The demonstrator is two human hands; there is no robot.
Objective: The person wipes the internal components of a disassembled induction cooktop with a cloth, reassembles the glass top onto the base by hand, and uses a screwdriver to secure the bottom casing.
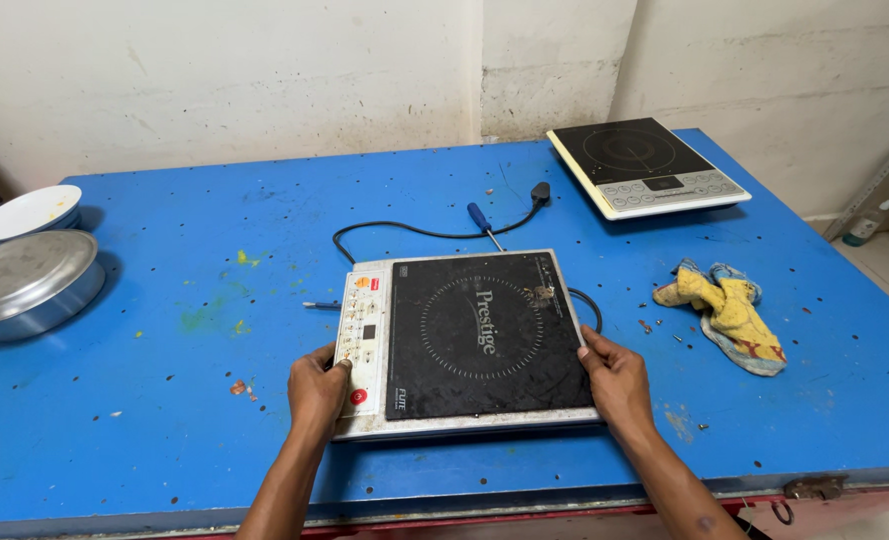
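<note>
Right now the flat cooker (465, 340) is being held at both of its sides, near the front edge of the blue bench (165, 400). The left hand (317, 388) is curled on the white button panel, thumb on top. The right hand (617, 380) is wrapped around the right edge. Both arms are stretched forward, wrists low. It looks like the cooker is being set straight or lifted; a firm, even hold on both sides would be needed
</note>
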